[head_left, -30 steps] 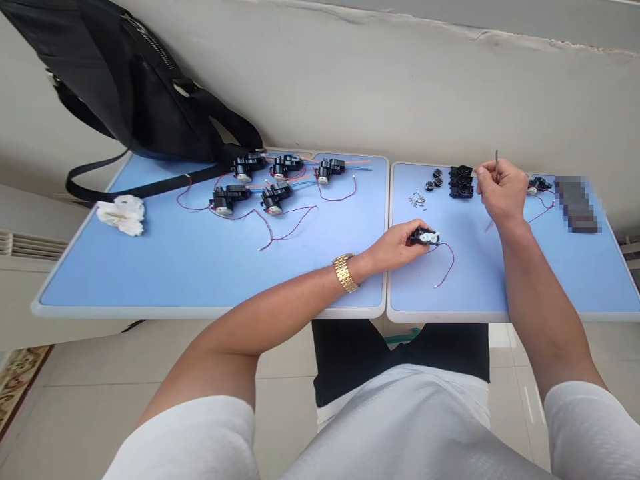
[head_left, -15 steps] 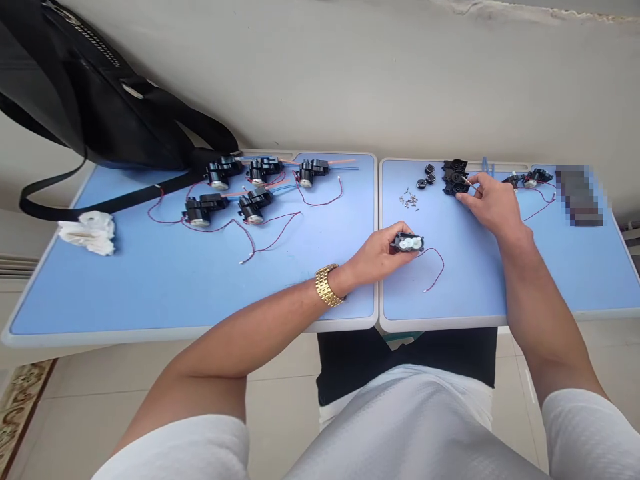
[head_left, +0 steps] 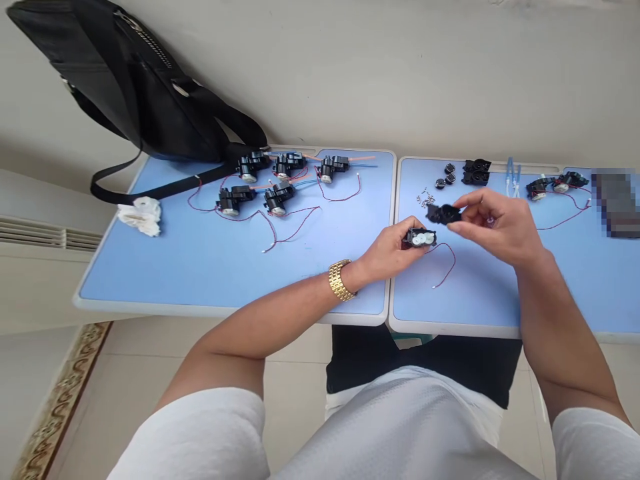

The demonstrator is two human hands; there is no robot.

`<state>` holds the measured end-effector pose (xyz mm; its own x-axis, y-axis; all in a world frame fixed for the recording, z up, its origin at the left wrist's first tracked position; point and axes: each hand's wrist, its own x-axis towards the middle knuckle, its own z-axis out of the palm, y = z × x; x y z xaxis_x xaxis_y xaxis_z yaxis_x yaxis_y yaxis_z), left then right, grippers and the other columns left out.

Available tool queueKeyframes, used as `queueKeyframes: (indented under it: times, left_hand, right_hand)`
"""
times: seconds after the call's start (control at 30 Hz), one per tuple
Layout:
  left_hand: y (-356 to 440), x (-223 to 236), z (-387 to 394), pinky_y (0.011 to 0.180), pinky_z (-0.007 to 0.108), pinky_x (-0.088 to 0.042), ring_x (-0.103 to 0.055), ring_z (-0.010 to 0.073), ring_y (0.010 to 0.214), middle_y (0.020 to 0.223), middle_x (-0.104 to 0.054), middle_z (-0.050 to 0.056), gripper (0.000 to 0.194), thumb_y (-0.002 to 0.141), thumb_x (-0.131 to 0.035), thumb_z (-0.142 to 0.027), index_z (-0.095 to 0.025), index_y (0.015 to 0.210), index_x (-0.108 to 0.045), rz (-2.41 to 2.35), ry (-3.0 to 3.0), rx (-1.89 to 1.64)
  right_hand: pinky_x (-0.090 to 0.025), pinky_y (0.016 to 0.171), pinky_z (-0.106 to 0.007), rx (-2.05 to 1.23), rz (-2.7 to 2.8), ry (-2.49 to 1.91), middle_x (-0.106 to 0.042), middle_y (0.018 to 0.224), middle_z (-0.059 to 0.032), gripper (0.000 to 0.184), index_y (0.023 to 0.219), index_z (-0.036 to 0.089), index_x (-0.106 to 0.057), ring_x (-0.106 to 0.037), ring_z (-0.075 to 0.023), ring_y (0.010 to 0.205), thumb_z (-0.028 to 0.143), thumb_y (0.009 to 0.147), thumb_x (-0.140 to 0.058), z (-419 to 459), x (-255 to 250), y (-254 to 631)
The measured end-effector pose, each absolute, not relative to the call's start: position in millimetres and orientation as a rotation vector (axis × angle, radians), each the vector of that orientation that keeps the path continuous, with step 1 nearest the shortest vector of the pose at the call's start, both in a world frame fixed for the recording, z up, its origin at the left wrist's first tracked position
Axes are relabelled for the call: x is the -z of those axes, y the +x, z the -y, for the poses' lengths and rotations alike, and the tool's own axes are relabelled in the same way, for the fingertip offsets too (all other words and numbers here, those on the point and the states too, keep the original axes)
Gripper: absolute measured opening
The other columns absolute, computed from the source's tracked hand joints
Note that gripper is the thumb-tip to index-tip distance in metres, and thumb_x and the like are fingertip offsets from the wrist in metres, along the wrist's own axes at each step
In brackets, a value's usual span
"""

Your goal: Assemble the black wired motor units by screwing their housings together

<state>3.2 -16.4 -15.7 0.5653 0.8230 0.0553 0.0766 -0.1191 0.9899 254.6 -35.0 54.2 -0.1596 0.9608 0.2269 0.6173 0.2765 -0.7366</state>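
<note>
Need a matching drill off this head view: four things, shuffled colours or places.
Column 1
1. white-geared unit
2. loose black part
3. wristband
4. tissue

Column 2
A. white, crumpled
B. held in the right hand
C. gold-coloured
D. held in the left hand

Pairs: 1-D, 2-B, 3-C, 4-A

Desk [head_left: 300, 280] smooth, low-sheen blue, edge [head_left: 150, 309] plastic-looking. Gear housing [head_left: 411, 235] black plastic, gears [head_left: 425, 238] whitish, plastic-looking, smooth. Cover [head_left: 444, 214] black plastic, mostly matt. Screws [head_left: 426, 198] shiny metal. Wristband [head_left: 341, 280] polished gold-tone metal. Bag [head_left: 165, 110] smooth, leather-like, slight gloss; zip [head_left: 150, 45] metallic. Tissue [head_left: 141, 215] crumpled soft paper. Shirt [head_left: 400, 427] matt, textured cloth. Floor tiles [head_left: 295, 400] smooth, faintly glossy.
</note>
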Motion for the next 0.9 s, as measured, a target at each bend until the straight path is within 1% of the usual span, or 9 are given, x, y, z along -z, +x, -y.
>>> queueKeyframes:
  times: [0.07, 0.17, 0.23, 0.3, 0.4, 0.5, 0.63, 0.8, 0.9]
  left_hand:
    - [3.2, 17.5, 16.7, 0.066, 0.027, -0.041, -0.047, 0.0126, 0.074, 0.083, -0.055, -0.002, 0.023, 0.092, -0.075, -0.038, -0.021, 0.098, -0.06, -0.768, 1.6, -0.778]
    - [2.8, 19.6, 16.9, 0.065, 0.027, -0.04, -0.046, 0.0127, 0.073, 0.082, -0.054, -0.002, 0.023, 0.093, -0.075, -0.037, -0.021, 0.094, -0.058, -0.752, 1.639, -0.797]
    - [2.2, 20.5, 16.9, 0.063, 0.026, -0.038, -0.044, 0.0122, 0.071, 0.08, -0.051, -0.003, 0.026, 0.094, -0.076, -0.037, -0.022, 0.089, -0.056, -0.754, 1.66, -0.804]
    - [1.6, 20.9, 16.9, 0.063, 0.027, -0.038, -0.044, 0.0122, 0.071, 0.08, -0.051, -0.003, 0.027, 0.094, -0.076, -0.037, -0.022, 0.088, -0.055, -0.753, 1.664, -0.801]
    - [1.2, 20.9, 17.1, 0.067, 0.028, -0.041, -0.049, 0.0131, 0.075, 0.084, -0.053, -0.002, 0.022, 0.095, -0.075, -0.036, -0.022, 0.093, -0.058, -0.729, 1.647, -0.788]
    - [1.5, 21.0, 17.3, 0.069, 0.028, -0.042, -0.052, 0.0134, 0.077, 0.086, -0.054, -0.001, 0.02, 0.095, -0.075, -0.035, -0.022, 0.096, -0.06, -0.712, 1.639, -0.792]
    - [1.4, 20.4, 17.3, 0.069, 0.029, -0.041, -0.052, 0.0138, 0.077, 0.085, -0.053, -0.001, 0.023, 0.095, -0.075, -0.036, -0.022, 0.093, -0.057, -0.716, 1.621, -0.798]
    - [0.0, 16.5, 16.7, 0.066, 0.028, -0.035, -0.042, 0.0128, 0.073, 0.08, -0.048, -0.003, 0.027, 0.092, -0.075, -0.037, -0.022, 0.089, -0.052, -0.743, 1.604, -0.771]
    - [-0.3, 13.7, 16.5, 0.066, 0.028, -0.035, -0.042, 0.0131, 0.072, 0.079, -0.049, -0.003, 0.027, 0.09, -0.075, -0.037, -0.023, 0.09, -0.053, -0.755, 1.594, -0.761]
  right_hand:
    - [-0.047, 0.057, -0.034, -0.613, 1.989, -1.31, -0.075, 0.081, 0.0018, 0.03, 0.107, 0.029, -0.078, -0.058, -0.0143, 0.059, 0.055, 0.094, -0.085, 40.7, -57.5, 246.4]
    - [-0.05, 0.061, -0.036, -0.501, 2.09, -1.185, -0.082, 0.106, -0.0016, 0.022, 0.109, 0.029, -0.077, -0.061, -0.0135, 0.062, 0.048, 0.099, -0.082, 43.2, -57.6, 243.5]
    - [-0.05, 0.062, -0.036, -0.453, 2.127, -1.156, -0.082, 0.114, -0.0022, 0.021, 0.113, 0.03, -0.075, -0.061, -0.013, 0.062, 0.046, 0.101, -0.081, 43.3, -56.0, 244.2]
    - [-0.049, 0.06, -0.035, -0.406, 2.164, -1.156, -0.082, 0.108, -0.0013, 0.021, 0.114, 0.029, -0.074, -0.061, -0.0128, 0.061, 0.045, 0.102, -0.079, 43.7, -55.0, 244.2]
    - [-0.045, 0.056, -0.033, -0.324, 2.196, -1.138, -0.08, 0.092, 0.0007, 0.022, 0.112, 0.027, -0.074, -0.06, -0.0122, 0.059, 0.047, 0.104, -0.077, 45.4, -55.3, 241.7]
    - [-0.042, 0.053, -0.032, -0.275, 2.205, -1.105, -0.076, 0.083, 0.0021, 0.024, 0.112, 0.026, -0.073, -0.057, -0.0109, 0.056, 0.049, 0.106, -0.075, 47.0, -56.6, 239.1]
    - [-0.042, 0.053, -0.032, -0.248, 2.179, -1.122, -0.074, 0.078, 0.0026, 0.026, 0.11, 0.027, -0.074, -0.055, -0.0113, 0.055, 0.052, 0.106, -0.074, 48.5, -57.3, 238.2]
    - [-0.043, 0.055, -0.035, -0.352, 2.176, -1.242, -0.073, 0.075, 0.0008, 0.035, 0.109, 0.03, -0.078, -0.055, -0.0148, 0.056, 0.064, 0.104, -0.07, 50.3, -58.3, 238.3]
    - [-0.044, 0.057, -0.036, -0.39, 2.183, -1.291, -0.072, 0.075, 0.0001, 0.037, 0.109, 0.031, -0.079, -0.056, -0.0162, 0.057, 0.067, 0.103, -0.07, 51.0, -59.5, 238.8]
